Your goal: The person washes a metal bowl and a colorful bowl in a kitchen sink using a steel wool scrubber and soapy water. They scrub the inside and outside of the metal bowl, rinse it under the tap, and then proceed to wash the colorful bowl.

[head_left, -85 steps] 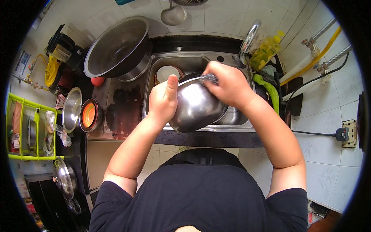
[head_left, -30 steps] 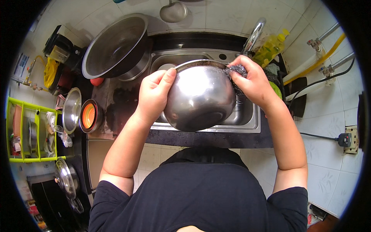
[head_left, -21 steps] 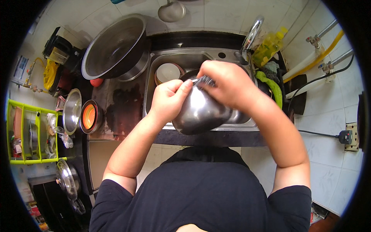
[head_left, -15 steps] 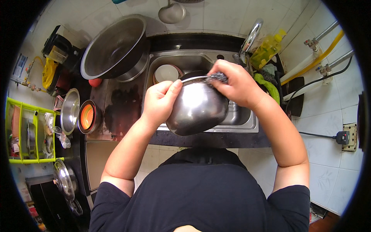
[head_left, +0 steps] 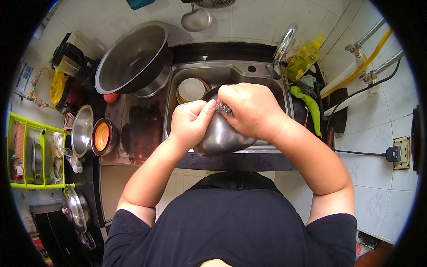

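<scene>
While only the single head view is available, the essentials are shown plainly enough. A steel bowl (head_left: 221,135) is held tilted over the near edge of the steel sink (head_left: 231,73), its outer wall turned upward toward the camera. The left hand (head_left: 190,122) is curled around the bowl's left side, thumb laid along the upper rim, fingers closed on the metal. The right hand (head_left: 251,110) is closed over a wad of steel wool (head_left: 224,108), which is pressed against the bowl just beside the left thumb. How the right fingertips lie under the palm cannot be told.

Inside the basin, a pale bowl (head_left: 191,89) is seen behind the hands, and the tap (head_left: 283,44) stands at the back rim. A yellow bottle (head_left: 304,58) and a green chilli (head_left: 311,107) rest on the right ledge. A large steel pan (head_left: 131,58) is propped to the left of the basin, with a wet patch on the dark counter (head_left: 138,129) in front of it. A small pot with an orange interior (head_left: 102,135) sits further left, near a green rack (head_left: 26,155).

Several hazards are judged possible. The bowl is gripped by one hand only and is likely wet; a slip could drop it onto the pale bowl below. The left thumb lies touching the scouring wad, so abrasion of the skin is conceivable. The bowl overhangs the front edge, so drips onto the floor are likely.
</scene>
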Motion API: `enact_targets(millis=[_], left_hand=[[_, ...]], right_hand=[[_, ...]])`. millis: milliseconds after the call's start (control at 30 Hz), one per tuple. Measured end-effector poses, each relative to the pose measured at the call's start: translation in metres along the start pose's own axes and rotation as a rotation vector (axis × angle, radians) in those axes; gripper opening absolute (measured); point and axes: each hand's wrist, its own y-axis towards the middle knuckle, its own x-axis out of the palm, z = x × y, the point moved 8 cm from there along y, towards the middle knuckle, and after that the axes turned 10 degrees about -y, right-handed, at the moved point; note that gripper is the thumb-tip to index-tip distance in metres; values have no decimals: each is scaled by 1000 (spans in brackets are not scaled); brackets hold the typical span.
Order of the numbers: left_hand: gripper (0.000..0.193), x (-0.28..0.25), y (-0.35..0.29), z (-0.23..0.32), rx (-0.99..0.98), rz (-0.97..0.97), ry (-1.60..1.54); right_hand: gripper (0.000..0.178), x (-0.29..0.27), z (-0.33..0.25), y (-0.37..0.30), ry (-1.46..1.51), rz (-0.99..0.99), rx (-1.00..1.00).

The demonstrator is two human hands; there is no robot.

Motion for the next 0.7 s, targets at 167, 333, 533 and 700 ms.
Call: enact_targets(millis=[167, 333, 533, 700], left_hand=[[38, -6, -4, -8, -46, 71, -209], [36, 5, 1, 7, 83, 27, 88], [34, 0, -4, -15, -96, 58, -258], [32, 4, 0, -1, -3, 17, -71]], right_hand=[[17, 15, 66, -24, 286, -70, 303], [17, -9, 5, -11, 32, 173, -41], [17, 13, 58, -26, 246, 9, 173], [17, -5, 14, -13, 51, 137, -48]])
